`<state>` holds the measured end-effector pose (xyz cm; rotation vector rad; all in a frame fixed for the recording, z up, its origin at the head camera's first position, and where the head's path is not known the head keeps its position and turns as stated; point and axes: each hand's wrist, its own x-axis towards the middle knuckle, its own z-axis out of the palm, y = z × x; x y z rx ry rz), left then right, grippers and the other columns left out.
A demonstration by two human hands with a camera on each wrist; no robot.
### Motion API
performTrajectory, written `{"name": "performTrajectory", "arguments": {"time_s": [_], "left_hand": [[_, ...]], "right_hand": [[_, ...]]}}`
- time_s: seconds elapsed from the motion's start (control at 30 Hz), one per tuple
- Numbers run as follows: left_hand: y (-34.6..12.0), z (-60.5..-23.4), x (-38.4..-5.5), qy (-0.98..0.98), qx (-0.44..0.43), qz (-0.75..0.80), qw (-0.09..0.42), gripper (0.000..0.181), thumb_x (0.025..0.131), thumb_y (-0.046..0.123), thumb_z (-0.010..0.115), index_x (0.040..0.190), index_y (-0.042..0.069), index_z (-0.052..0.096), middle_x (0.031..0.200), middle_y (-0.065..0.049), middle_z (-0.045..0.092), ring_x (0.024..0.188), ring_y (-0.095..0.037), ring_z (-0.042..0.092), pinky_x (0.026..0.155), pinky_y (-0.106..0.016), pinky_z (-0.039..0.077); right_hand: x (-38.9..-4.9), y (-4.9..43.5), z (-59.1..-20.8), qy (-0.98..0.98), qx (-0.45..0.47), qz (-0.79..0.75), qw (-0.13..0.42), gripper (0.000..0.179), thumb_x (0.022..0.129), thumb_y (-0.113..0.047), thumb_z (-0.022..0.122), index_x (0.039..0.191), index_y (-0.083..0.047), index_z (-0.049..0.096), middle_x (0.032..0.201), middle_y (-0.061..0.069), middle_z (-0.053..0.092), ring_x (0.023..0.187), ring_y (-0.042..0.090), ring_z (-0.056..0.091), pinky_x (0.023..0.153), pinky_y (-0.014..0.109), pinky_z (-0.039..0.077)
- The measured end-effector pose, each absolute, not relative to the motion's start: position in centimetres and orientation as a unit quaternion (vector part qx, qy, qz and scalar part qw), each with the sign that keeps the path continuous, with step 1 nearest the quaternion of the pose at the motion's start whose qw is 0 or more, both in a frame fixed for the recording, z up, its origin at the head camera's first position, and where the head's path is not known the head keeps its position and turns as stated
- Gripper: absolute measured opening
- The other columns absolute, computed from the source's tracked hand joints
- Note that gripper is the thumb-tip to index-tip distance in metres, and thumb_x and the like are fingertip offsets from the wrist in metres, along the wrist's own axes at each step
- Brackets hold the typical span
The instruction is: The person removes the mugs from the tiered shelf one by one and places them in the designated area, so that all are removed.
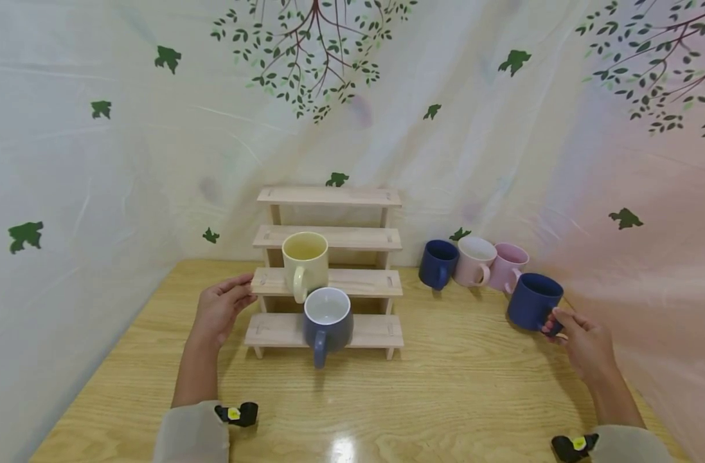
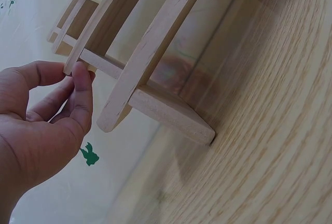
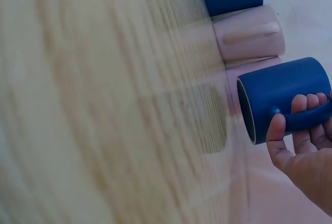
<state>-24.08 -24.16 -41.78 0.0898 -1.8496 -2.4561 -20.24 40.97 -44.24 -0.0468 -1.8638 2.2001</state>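
My right hand [image 1: 586,344] grips the handle of a dark blue mug [image 1: 533,303] at the right side of the table. In the right wrist view the fingers curl through the handle of this mug [image 3: 285,97]; whether its base touches the table I cannot tell. My left hand [image 1: 222,308] pinches the left end of the second step from the bottom of a wooden stepped rack [image 1: 364,283], between thumb and fingers in the left wrist view. On that step stands a pale yellow mug [image 1: 306,260]. A grey-blue mug [image 1: 328,328] with a white inside stands on the lowest step.
Beyond the held mug, another dark blue mug [image 1: 437,265], a pale pink mug [image 1: 473,260] and a pinkish-purple mug [image 1: 507,265] stand in a row near the back edge. A leaf-printed curtain [image 1: 445,161] hangs behind the wooden table [image 1: 433,392] and along its sides.
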Motion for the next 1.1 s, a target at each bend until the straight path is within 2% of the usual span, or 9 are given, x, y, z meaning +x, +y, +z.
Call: {"name": "performTrajectory", "arguments": {"time_s": [0.43,0.73,0.83,1.0,1.1], "left_hand": [[-24.1,-41.6,-24.2,-0.604,0.033,-0.796,0.025,0.044,0.104,0.002,0.058,0.142,-0.016,0.048,0.116,0.0,0.066,0.093,-0.01,0.07,0.088,-0.021,0.06],[-24.1,-41.5,-24.6,-0.598,0.025,-0.801,0.028,0.041,0.103,0.001,0.059,0.139,-0.016,0.052,0.115,-0.001,0.067,0.091,-0.011,0.07,0.087,-0.021,0.06],[-24.2,-41.5,-24.7,-0.596,0.024,-0.802,0.029,0.037,0.102,0.0,0.059,0.137,-0.014,0.056,0.116,-0.003,0.067,0.092,-0.011,0.071,0.087,-0.022,0.06],[-24.4,-41.6,-24.8,-0.587,0.025,-0.809,0.031,0.025,0.101,-0.001,0.06,0.124,-0.005,0.069,0.119,-0.005,0.066,0.091,-0.012,0.071,0.086,-0.022,0.061],[-24.4,-41.8,-24.8,-0.58,0.024,-0.814,0.028,0.021,0.101,-0.001,0.06,0.119,-0.001,0.073,0.121,-0.006,0.066,0.091,-0.012,0.071,0.086,-0.022,0.061]], "right_hand": [[-20.2,41.3,-45.0,-0.619,-0.02,0.779,0.097,0.026,0.104,-0.008,0.06,0.085,-0.004,0.077,0.078,0.002,0.071,0.073,0.011,0.068,0.064,0.029,0.064],[-20.2,41.9,-45.1,-0.6,-0.03,0.797,0.057,0.023,0.104,-0.006,0.059,0.089,-0.003,0.076,0.082,0.004,0.073,0.078,0.013,0.07,0.072,0.035,0.066],[-20.2,42.2,-45.2,-0.602,-0.032,0.796,0.048,0.023,0.104,-0.006,0.059,0.089,-0.003,0.076,0.083,0.005,0.072,0.079,0.013,0.07,0.073,0.035,0.066],[-20.1,42.3,-45.4,-0.614,-0.018,0.788,0.041,0.021,0.105,-0.006,0.059,0.093,0.0,0.075,0.085,0.005,0.072,0.082,0.015,0.072,0.077,0.036,0.066],[-20.0,42.3,-45.3,-0.621,-0.01,0.783,0.038,0.02,0.105,-0.007,0.059,0.095,0.001,0.075,0.087,0.005,0.072,0.085,0.016,0.072,0.079,0.036,0.065]]}}
